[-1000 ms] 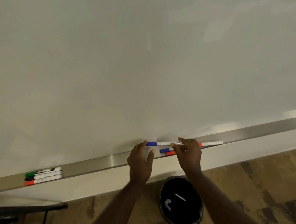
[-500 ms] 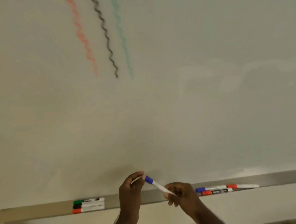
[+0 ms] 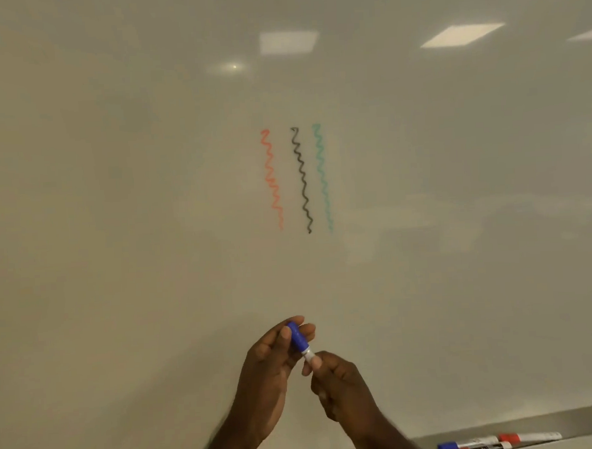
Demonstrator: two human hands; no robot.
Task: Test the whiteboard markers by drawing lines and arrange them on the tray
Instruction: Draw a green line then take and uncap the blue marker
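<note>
Below the three squiggles (image 3: 299,179), the left hand (image 3: 266,370) is pinching the blue marker's cap (image 3: 297,337) while the right hand (image 3: 339,383) is gripping its barrel; pulling straight apart should uncap cleanly.

The white barrel of the blue marker (image 3: 299,339) is almost fully hidden inside the right hand (image 3: 342,390). Both forearms are blurred and cut by the bottom edge. On the tray (image 3: 572,419), the print on the markers (image 3: 498,443) at the right is too small to read.
</note>
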